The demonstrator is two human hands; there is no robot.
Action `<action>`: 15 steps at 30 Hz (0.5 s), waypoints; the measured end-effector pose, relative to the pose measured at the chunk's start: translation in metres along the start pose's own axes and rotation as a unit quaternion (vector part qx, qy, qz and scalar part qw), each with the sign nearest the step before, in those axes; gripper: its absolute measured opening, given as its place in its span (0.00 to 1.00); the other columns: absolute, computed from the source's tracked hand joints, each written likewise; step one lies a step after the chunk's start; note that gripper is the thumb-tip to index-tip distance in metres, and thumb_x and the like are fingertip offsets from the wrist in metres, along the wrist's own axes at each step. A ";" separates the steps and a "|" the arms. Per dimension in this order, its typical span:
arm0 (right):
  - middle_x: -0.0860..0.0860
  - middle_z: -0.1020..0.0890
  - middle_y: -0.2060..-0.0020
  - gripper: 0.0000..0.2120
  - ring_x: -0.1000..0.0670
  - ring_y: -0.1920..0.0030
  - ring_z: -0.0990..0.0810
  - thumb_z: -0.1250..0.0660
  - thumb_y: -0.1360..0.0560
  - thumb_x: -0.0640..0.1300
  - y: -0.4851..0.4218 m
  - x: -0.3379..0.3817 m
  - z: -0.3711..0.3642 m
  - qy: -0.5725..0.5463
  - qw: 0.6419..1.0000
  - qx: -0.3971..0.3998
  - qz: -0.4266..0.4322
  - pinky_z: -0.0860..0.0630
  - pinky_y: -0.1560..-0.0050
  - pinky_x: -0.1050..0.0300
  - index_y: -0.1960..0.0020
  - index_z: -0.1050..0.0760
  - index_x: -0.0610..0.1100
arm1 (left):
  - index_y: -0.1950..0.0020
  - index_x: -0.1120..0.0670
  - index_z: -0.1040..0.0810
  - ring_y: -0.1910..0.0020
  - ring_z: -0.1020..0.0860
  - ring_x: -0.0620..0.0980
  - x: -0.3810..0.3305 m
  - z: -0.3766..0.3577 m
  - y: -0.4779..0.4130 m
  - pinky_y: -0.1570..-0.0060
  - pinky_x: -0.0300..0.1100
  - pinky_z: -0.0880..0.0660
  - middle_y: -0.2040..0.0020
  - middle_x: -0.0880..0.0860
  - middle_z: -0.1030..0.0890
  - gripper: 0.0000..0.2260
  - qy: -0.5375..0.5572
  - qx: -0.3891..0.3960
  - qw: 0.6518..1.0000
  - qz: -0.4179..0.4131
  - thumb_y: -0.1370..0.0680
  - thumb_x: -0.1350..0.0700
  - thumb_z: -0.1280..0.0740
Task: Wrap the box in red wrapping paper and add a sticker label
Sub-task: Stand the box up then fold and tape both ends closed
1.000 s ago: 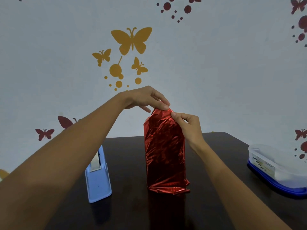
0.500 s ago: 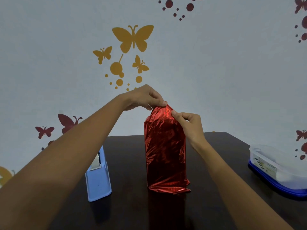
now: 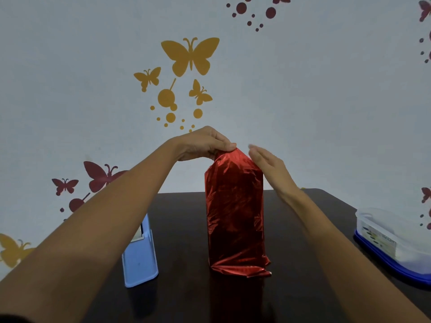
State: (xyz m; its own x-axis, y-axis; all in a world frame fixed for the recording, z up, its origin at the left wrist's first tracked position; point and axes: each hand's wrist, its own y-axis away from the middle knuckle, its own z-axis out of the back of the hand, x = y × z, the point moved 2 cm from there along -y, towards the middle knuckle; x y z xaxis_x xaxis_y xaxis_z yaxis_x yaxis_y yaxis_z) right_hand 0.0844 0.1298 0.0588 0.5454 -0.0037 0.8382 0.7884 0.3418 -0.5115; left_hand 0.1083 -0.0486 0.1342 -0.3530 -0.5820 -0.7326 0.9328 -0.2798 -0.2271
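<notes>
Place: a room in a home.
Wall: pale, decorated with yellow butterfly decals (image 3: pixel 190 55) and dark red butterfly decals (image 3: pixel 100 174).
Table: dark table (image 3: pixel 182 217) against the wall; blue tape dispenser (image 3: pixel 140 259) towards its left edge, lidded plastic container (image 3: pixel 391 238) at its right edge.

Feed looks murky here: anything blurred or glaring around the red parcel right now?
Head view: the right hand is motion-blurred at its fingers, while the left hand pinching the top of the red wrapping paper is sharp. Head view: the paper shows soft glints, nothing washed out; the dark table is dim. Head view: the wide lens stretches both forearms.
</notes>
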 end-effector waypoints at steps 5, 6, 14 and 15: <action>0.47 0.37 0.27 0.60 0.48 0.29 0.36 0.24 0.44 0.64 -0.008 -0.008 -0.004 0.026 0.988 0.086 -0.128 0.39 0.28 0.47 0.23 0.51 0.46 | 0.54 0.59 0.17 0.58 0.19 0.48 0.003 0.004 0.000 0.55 0.39 0.22 0.57 0.54 0.17 0.08 -0.004 -0.020 1.000 0.014 0.24 0.55 0.32; 0.45 0.36 0.28 0.60 0.47 0.30 0.34 0.22 0.44 0.62 -0.008 -0.010 -0.005 0.032 0.990 0.074 -0.119 0.37 0.30 0.50 0.23 0.50 0.44 | 0.53 0.58 0.17 0.56 0.19 0.49 0.004 0.004 -0.001 0.53 0.40 0.21 0.55 0.56 0.16 0.09 -0.018 -0.023 0.999 0.023 0.24 0.54 0.32; 0.51 0.28 0.40 0.44 0.64 0.56 0.27 0.26 0.31 0.43 -0.002 -0.014 -0.007 0.021 0.997 0.040 -0.062 0.33 0.57 0.79 0.23 0.49 0.42 | 0.58 0.52 0.16 0.57 0.24 0.43 0.019 -0.009 0.001 0.54 0.38 0.31 0.57 0.48 0.17 0.07 -0.081 -0.042 0.995 0.048 0.25 0.50 0.31; 0.51 0.28 0.40 0.44 0.65 0.57 0.27 0.26 0.31 0.43 -0.001 -0.012 -0.008 0.025 0.997 0.035 -0.059 0.32 0.60 0.80 0.23 0.49 0.43 | 0.57 0.53 0.16 0.56 0.23 0.43 0.019 -0.011 0.001 0.54 0.37 0.30 0.57 0.48 0.17 0.07 -0.079 -0.047 0.995 0.042 0.25 0.51 0.31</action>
State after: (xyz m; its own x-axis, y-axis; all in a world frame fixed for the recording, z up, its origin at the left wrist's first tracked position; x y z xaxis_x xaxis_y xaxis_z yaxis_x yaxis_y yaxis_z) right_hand 0.0794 0.1222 0.0476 0.4650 -0.0933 0.8804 0.8267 0.4014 -0.3942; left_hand 0.1035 -0.0523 0.1129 -0.2740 -0.7147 -0.6436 0.9594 -0.1567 -0.2345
